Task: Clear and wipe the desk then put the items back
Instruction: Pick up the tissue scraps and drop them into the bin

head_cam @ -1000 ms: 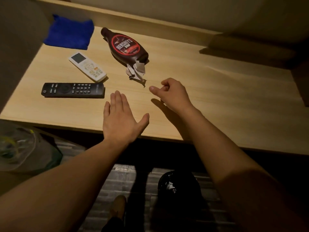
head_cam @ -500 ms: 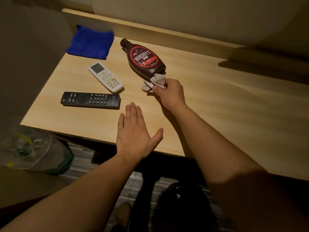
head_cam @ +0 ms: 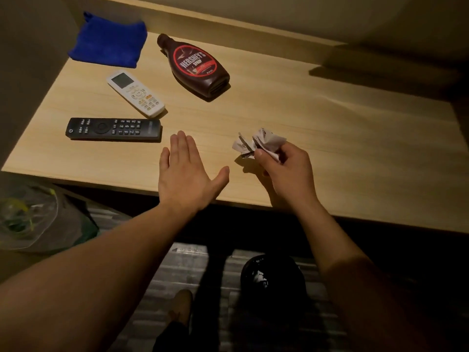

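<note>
On the light wooden desk (head_cam: 330, 138) lie a brown syrup bottle (head_cam: 196, 66) on its side, a white remote (head_cam: 135, 94), a black remote (head_cam: 113, 129) and a folded blue cloth (head_cam: 109, 41) at the back left corner. My right hand (head_cam: 286, 171) pinches a crumpled white paper (head_cam: 257, 143) just above the desk near its front edge. Flat and with straight fingers, my left hand (head_cam: 185, 176) hovers over the front edge, right of the black remote.
Under the desk stands a dark round bin (head_cam: 272, 278) with white scraps inside. A clear plastic bag (head_cam: 30, 217) sits at lower left on the floor side. Walls close the desk at the left and back. My foot (head_cam: 181, 306) shows below.
My right hand reached to the crumpled paper by the bottle's base, took hold of it and drew it back toward the front edge. The left hand stayed flat near the edge.
</note>
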### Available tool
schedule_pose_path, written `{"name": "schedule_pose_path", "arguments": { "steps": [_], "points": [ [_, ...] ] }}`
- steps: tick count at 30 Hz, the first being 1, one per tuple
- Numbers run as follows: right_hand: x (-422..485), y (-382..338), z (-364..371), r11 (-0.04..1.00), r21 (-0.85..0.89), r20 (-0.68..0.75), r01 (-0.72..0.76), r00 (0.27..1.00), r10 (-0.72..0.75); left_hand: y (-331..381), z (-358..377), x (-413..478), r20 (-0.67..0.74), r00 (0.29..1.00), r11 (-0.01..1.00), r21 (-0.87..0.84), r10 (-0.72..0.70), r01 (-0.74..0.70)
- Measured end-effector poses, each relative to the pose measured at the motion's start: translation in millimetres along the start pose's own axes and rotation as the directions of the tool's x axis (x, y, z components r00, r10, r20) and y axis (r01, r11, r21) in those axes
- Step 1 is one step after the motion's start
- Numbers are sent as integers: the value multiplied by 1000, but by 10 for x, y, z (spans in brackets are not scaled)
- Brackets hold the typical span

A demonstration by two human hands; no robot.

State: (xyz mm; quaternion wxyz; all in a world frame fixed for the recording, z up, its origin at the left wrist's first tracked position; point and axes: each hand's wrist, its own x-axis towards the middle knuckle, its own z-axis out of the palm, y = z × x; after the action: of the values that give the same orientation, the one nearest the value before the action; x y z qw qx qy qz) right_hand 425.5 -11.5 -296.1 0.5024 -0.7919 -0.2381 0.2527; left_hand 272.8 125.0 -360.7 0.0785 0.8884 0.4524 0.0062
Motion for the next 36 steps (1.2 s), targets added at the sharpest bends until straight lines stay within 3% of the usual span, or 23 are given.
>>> {"name": "schedule_pose_path", "arguments": {
  "steps": [9,15,20,26,29,33,36],
  "points": [
    [-1227,770,-547,986,141,-47,-85,995,92,-9,-52,0,35,999,999,39,13,-15],
    [-1731,1736,-570,962,-33,-55,-270,962,268,-4,-57,-12,25,1000,998,67,8,-10],
    [-1929,2450,-503,837,-146,-89,-527,850,519,5,-5,7,-12,1000,996,85,-3,4],
    [-1968,2794,-489,708,-334,-149,-623,776,613,-16,8,21,-23,1000,997,75,7,-5],
    [-1955,2788,-508,680,-336,-160,-651,751,640,-4,-4,10,-20,1000,997,71,8,-6],
    [-1893,2570,-513,718,-334,-149,-610,787,599,-13,-17,11,-6,1000,998,63,26,-26],
    [-1829,2193,-489,796,-350,-77,-494,862,501,-36,-46,12,31,999,998,45,38,-39]
  ]
}}
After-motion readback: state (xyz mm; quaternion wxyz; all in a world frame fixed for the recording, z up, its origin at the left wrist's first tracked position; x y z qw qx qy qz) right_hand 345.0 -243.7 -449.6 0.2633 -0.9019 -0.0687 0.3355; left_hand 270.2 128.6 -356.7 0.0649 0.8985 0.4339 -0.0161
